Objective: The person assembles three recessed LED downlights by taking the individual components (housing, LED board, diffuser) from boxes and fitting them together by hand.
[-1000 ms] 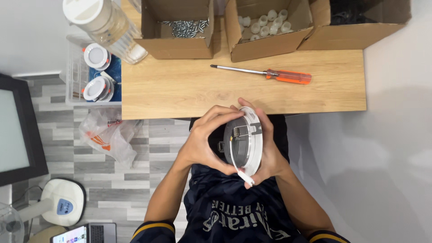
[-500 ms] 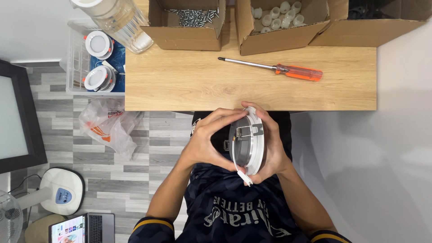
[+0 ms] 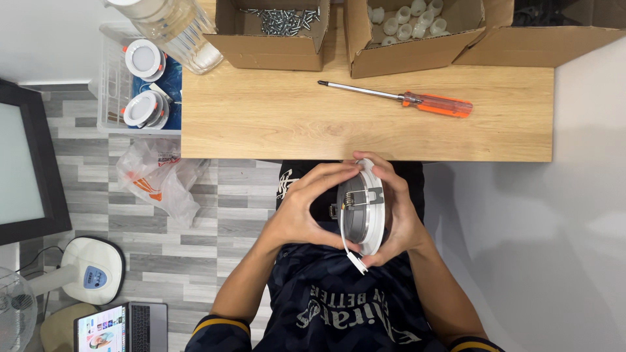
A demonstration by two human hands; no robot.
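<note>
Both hands are holding a round recessed light fitting (image 3: 362, 207) on edge over the lap, just below the near edge of the wooden table (image 3: 274, 124). The left hand (image 3: 305, 212) is pressing its curled fingers and thumb against the fitting's grey back, where a metal spring clip is standing out. The right hand (image 3: 399, 215) is cupping the white rim from the far side, fingers wrapped over the top and thumb underneath; both grips are closed firmly on the fitting. A short white lead with a plug (image 3: 357, 262) is hanging from the fitting's lower edge.

On the table, an orange-handled screwdriver (image 3: 404, 99) is lying flat, well apart from the hands. Three open brown cardboard boxes are lining the far edge: the left box (image 3: 274, 39) is holding loose metal screws, the middle box (image 3: 404, 36) is holding small white plastic pieces, and the contents of the right box (image 3: 548, 32) are too dark to make out. A clear ribbed jar with a white lid (image 3: 173, 29) is sitting at the table's left corner.

Left of the table, a clear plastic crate (image 3: 137, 91) is holding more white round fittings. Below it, a crumpled clear plastic bag (image 3: 163, 176) with orange printing is lying on the grey plank floor.
</note>
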